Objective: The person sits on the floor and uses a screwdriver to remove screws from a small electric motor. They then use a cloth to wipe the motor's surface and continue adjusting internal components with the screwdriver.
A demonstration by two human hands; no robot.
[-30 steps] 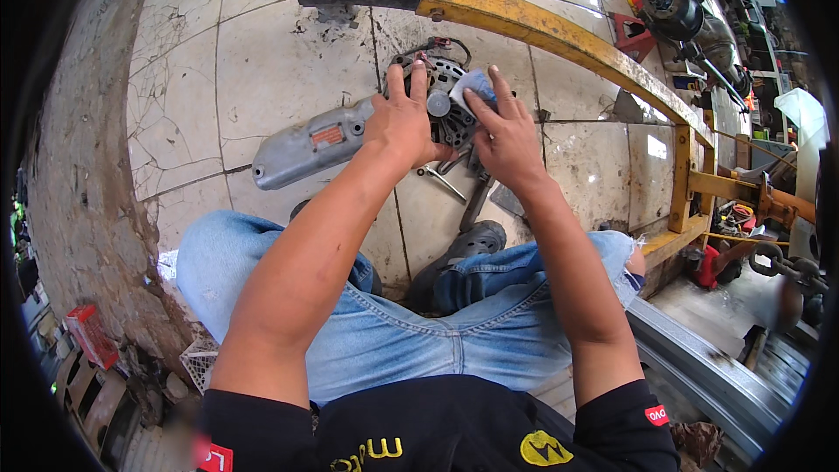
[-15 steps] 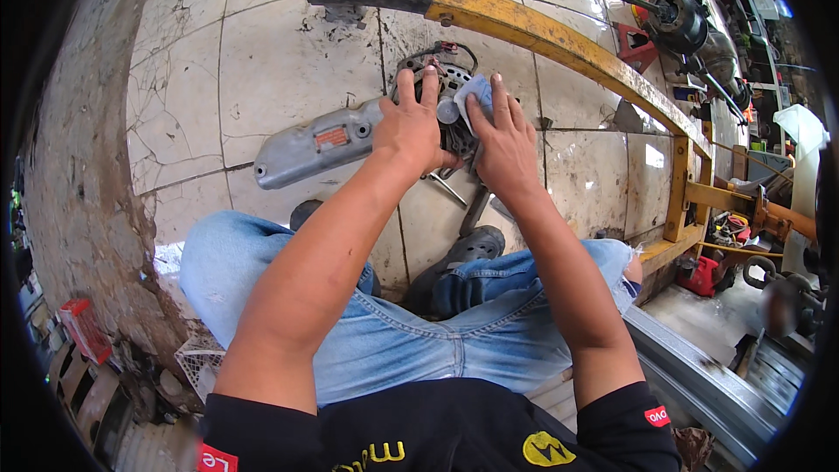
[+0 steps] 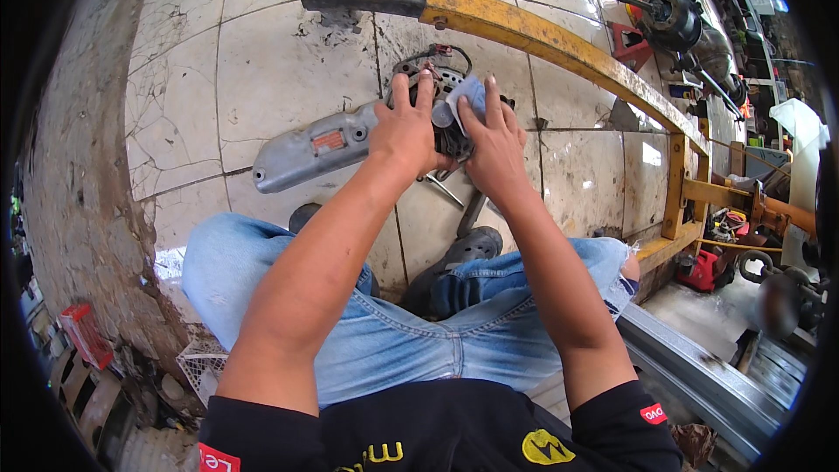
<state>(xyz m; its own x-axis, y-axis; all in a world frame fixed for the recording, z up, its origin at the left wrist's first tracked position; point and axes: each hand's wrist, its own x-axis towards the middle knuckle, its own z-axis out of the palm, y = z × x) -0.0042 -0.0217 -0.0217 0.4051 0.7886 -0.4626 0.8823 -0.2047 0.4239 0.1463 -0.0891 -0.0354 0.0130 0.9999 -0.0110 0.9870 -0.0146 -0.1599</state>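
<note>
Cracked, perhaps oil-stained floor tiles (image 3: 288,79)

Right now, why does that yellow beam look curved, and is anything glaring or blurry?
Head view: the fisheye lens bends the straight yellow beam toward the rim, and the corners go black. Daylight glares off the glossy floor tiles at right. The hands are sharp; clutter at the far right edge is smeared.

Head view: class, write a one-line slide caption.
Left hand steadies a round dark metal motor part while right hand presses a pale blue cloth onto it.
</note>
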